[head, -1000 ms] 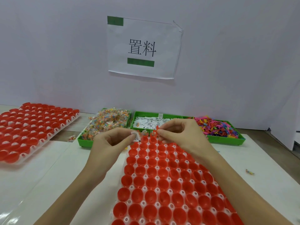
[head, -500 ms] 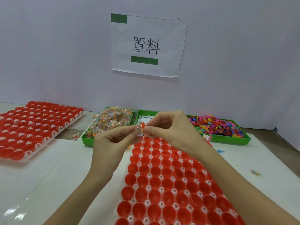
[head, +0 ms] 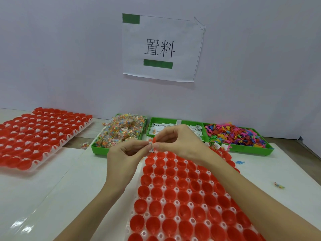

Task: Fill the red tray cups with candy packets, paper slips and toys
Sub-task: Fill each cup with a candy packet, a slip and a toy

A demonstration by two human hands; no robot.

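Note:
A tray of red cups lies in front of me on the white table. Over its far end my left hand and my right hand meet, both pinching a small bundle of white paper slips with an orange toy piece. Behind them stand green bins: candy packets on the left, paper slips in the middle, colourful plastic toys on the right. Two slips rest at the tray's far right corner.
A second tray of red cups sits at the far left. Loose pieces lie on the table: a candy packet beside the left bin, a blue toy and a candy packet at the right. A paper sign hangs on the wall.
Both hands have lifted slightly from the tray's far cups and drawn together, now pinching the slips and orange toy between them. The view has shifted a little.

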